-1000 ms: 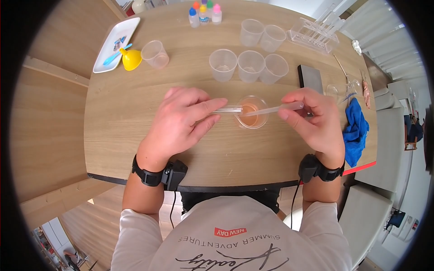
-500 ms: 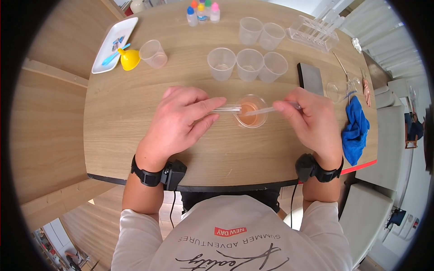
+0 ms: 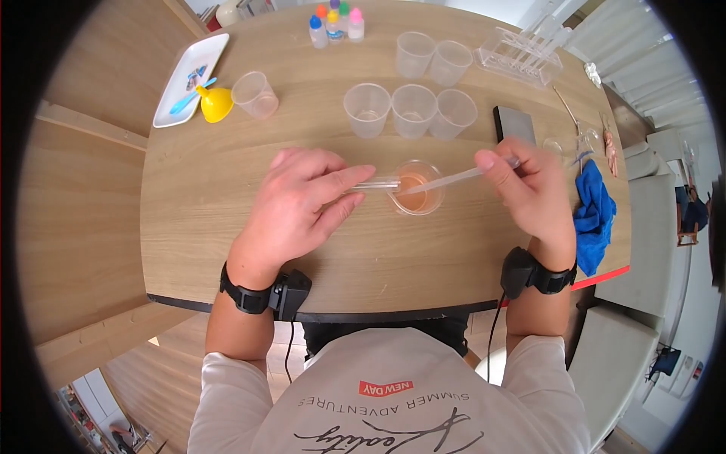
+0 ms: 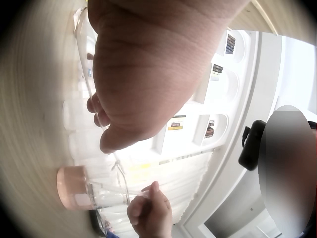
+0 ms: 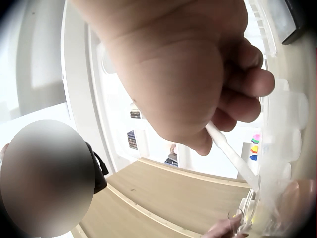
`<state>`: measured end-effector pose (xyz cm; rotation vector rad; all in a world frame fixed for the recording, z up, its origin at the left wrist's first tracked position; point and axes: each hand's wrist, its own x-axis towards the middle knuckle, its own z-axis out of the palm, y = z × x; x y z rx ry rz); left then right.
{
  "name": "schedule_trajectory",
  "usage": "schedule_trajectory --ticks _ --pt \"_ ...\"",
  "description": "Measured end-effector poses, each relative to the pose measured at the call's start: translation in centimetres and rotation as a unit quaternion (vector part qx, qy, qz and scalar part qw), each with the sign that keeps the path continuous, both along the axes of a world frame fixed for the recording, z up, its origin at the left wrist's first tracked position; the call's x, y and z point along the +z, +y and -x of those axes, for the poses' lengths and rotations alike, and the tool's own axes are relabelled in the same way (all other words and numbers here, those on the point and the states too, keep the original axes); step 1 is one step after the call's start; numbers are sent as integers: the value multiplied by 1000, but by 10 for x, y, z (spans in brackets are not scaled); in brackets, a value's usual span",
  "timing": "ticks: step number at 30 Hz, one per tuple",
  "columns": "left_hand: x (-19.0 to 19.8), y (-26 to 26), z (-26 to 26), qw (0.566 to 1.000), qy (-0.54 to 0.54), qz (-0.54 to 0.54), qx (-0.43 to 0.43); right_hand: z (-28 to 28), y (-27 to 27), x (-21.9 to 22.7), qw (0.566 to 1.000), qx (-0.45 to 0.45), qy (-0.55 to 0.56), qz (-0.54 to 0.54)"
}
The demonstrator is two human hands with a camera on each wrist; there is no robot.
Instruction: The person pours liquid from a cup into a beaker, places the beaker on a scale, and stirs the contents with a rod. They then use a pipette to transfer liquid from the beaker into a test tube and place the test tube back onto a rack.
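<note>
My left hand (image 3: 306,200) pinches a clear glass test tube (image 3: 378,184) between thumb and fingers, lying nearly level with its end over the rim of a clear beaker (image 3: 417,212). The beaker stands on the table with orange-pink liquid (image 3: 413,195) at its bottom, also seen in the left wrist view. My right hand (image 3: 535,198) holds a translucent plastic dropper (image 3: 461,175), slanting down to the left. The dropper's tip is over the beaker, right by the tube's end. In the right wrist view the dropper's shaft (image 5: 233,156) leaves between thumb and curled fingers.
Several clear plastic cups (image 3: 414,113) stand behind the beaker. Another cup (image 3: 255,97), a yellow funnel (image 3: 215,104) and a white tray (image 3: 168,102) are far left. Small dropper bottles (image 3: 333,29) and a test-tube rack (image 3: 522,60) are at the back; a blue cloth (image 3: 594,216) lies right.
My right hand first shifted left along the dropper, then swung back right, raising the dropper's upper end. My left hand and the test tube stay almost still.
</note>
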<state>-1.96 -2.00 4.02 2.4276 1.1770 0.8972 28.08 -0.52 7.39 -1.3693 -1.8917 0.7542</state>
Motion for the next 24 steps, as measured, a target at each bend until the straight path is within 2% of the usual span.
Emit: schedule_trajectory --ticks 2,5,11,24 --pt "0 0 0 1000 1 -4 -3 -7 5 -1 994 -35 79 72" --pt "1 0 0 1000 3 -4 -4 -15 8 3 982 -80 118 126" --pt "2 -1 0 1000 3 -8 4 -18 8 10 969 -81 209 105" --pt "0 2 -1 999 -12 -40 -9 -11 4 3 976 -52 202 68"
